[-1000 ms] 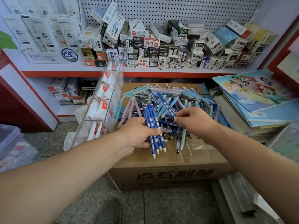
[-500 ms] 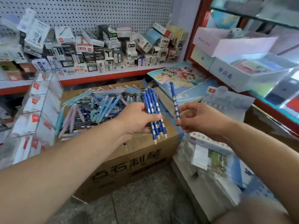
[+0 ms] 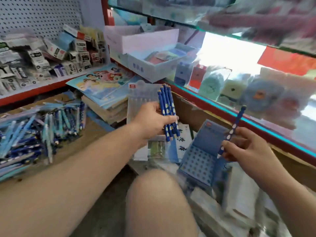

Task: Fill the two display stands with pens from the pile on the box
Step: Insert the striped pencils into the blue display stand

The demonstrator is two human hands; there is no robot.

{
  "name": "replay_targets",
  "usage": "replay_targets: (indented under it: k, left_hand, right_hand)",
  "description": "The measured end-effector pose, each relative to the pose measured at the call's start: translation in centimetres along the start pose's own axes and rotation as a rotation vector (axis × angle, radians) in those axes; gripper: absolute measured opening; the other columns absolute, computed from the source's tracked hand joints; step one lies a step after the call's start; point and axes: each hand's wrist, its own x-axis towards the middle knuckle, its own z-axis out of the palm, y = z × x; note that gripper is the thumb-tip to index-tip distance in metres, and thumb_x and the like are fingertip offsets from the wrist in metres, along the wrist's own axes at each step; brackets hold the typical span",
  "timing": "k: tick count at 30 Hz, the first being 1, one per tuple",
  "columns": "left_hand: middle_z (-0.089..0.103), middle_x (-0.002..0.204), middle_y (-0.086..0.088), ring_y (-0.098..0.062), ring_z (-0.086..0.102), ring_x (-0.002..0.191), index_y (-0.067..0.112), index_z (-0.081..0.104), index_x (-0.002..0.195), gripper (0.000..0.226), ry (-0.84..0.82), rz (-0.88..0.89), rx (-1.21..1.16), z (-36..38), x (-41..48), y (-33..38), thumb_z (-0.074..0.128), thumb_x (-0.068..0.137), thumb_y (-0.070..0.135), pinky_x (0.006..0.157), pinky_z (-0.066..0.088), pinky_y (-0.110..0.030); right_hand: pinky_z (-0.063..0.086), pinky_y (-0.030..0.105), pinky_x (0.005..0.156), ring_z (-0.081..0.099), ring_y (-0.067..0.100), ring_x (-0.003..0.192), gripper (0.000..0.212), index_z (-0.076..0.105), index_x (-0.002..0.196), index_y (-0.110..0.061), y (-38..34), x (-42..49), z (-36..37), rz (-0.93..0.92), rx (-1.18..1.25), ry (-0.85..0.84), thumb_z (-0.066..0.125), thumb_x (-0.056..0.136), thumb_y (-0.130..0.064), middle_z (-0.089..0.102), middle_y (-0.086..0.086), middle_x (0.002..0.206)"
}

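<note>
While dotted dark-blue pens are gripped by the left hand, a single pen is pinched by the right hand. It is held at four o'clock.

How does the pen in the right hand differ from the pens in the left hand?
The right hand pinches a single pen near its tip; the left hand grips a bundle of pens round the middle. The single pen leans, tip by the blue display stand; the bundle is more upright, away from it. All are dark blue with pale spots.
</note>
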Motion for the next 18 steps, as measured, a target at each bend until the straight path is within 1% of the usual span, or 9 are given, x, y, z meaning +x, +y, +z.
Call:
replay_targets:
  k: [1, 3, 5, 8, 10, 12, 14, 16, 18]
  left_hand:
    - [0.073, 0.110, -0.024, -0.036, 0.074, 0.094, 0.011, 0.064, 0.091, 0.016, -0.015, -0.006, 0.018, 1.3, 0.0, -0.1, 0.073, 0.089, -0.002, 0.084, 0.062, -0.053]
    - [0.071, 0.109, -0.026, -0.039, 0.073, 0.095, 0.012, 0.062, 0.089, 0.018, -0.039, -0.042, 0.032, 3.7, 0.1, -0.7, 0.072, 0.090, -0.004, 0.085, 0.060, -0.058]
    - [0.071, 0.107, -0.024, -0.040, 0.072, 0.097, 0.013, 0.062, 0.088, 0.020, -0.032, -0.087, 0.039, 5.4, 0.4, -1.5, 0.072, 0.089, -0.004, 0.085, 0.059, -0.061]
    - [0.071, 0.107, -0.020, -0.038, 0.072, 0.100, 0.017, 0.060, 0.085, 0.026, 0.043, -0.148, 0.043, 6.5, 1.6, -2.7, 0.073, 0.088, -0.005, 0.088, 0.058, -0.062]
    - [0.072, 0.107, -0.020, -0.038, 0.072, 0.099, 0.019, 0.061, 0.083, 0.028, 0.107, -0.160, 0.059, 6.5, 2.5, -3.2, 0.075, 0.087, -0.005, 0.088, 0.058, -0.060]
    - [0.073, 0.104, -0.018, -0.036, 0.072, 0.096, 0.019, 0.062, 0.085, 0.027, 0.134, -0.167, 0.072, 6.2, 3.1, -3.6, 0.075, 0.086, -0.004, 0.087, 0.059, -0.058]
    - [0.072, 0.101, -0.012, -0.033, 0.072, 0.095, 0.022, 0.062, 0.086, 0.027, 0.134, -0.161, 0.096, 5.9, 3.6, -4.0, 0.075, 0.087, -0.002, 0.088, 0.060, -0.055]
    - [0.073, 0.100, -0.010, -0.032, 0.072, 0.096, 0.022, 0.064, 0.087, 0.025, 0.124, -0.137, 0.104, 5.5, 3.9, -4.5, 0.076, 0.087, 0.000, 0.089, 0.060, -0.053]
    - [0.073, 0.102, -0.012, -0.032, 0.072, 0.096, 0.021, 0.065, 0.090, 0.023, 0.107, -0.129, 0.109, 5.0, 4.2, -5.0, 0.077, 0.087, 0.002, 0.089, 0.060, -0.053]
  right_hand:
    - [0.057, 0.022, 0.056, 0.068, 0.018, 0.060, 0.020, 0.064, 0.099, -0.017, 0.6, -0.4, -0.3, 0.012, 0.009, 0.022, 0.064, 0.095, 0.002, 0.074, 0.010, 0.076]
    - [0.056, 0.023, 0.056, 0.071, 0.025, 0.067, 0.019, 0.065, 0.101, -0.020, 1.7, -0.9, -0.4, 0.026, 0.007, 0.060, 0.063, 0.097, -0.001, 0.073, 0.012, 0.081]
    - [0.059, 0.026, 0.060, 0.072, 0.020, 0.073, 0.010, 0.065, 0.100, -0.022, 2.4, -1.0, 0.0, 0.040, -0.028, 0.101, 0.061, 0.101, -0.013, 0.074, 0.010, 0.087]
    - [0.062, 0.044, 0.076, 0.071, 0.015, 0.075, 0.003, 0.064, 0.098, -0.025, 3.4, -0.7, 0.8, 0.030, -0.109, 0.158, 0.062, 0.100, -0.024, 0.073, 0.001, 0.088]
    - [0.061, 0.048, 0.080, 0.070, 0.015, 0.080, 0.009, 0.059, 0.100, -0.031, 3.7, -0.4, 1.5, 0.011, -0.141, 0.185, 0.064, 0.099, -0.023, 0.071, -0.002, 0.089]
    - [0.060, 0.045, 0.079, 0.069, 0.013, 0.085, 0.018, 0.053, 0.103, -0.036, 4.2, -0.1, 2.4, 0.006, -0.151, 0.179, 0.064, 0.099, -0.022, 0.069, -0.007, 0.093]
    - [0.061, 0.042, 0.079, 0.069, 0.011, 0.089, 0.015, 0.052, 0.107, -0.037, 4.7, 0.3, 3.6, 0.034, -0.160, 0.157, 0.060, 0.101, -0.027, 0.069, -0.011, 0.097]
    - [0.059, 0.036, 0.074, 0.068, 0.010, 0.090, 0.004, 0.054, 0.107, -0.034, 5.4, 0.8, 4.9, 0.044, -0.197, 0.154, 0.054, 0.104, -0.030, 0.069, -0.009, 0.099]
    - [0.052, 0.027, 0.073, 0.065, 0.011, 0.094, 0.006, 0.059, 0.107, -0.028, 6.1, 1.3, 6.0, 0.018, -0.247, 0.161, 0.053, 0.105, -0.029, 0.067, -0.004, 0.105]
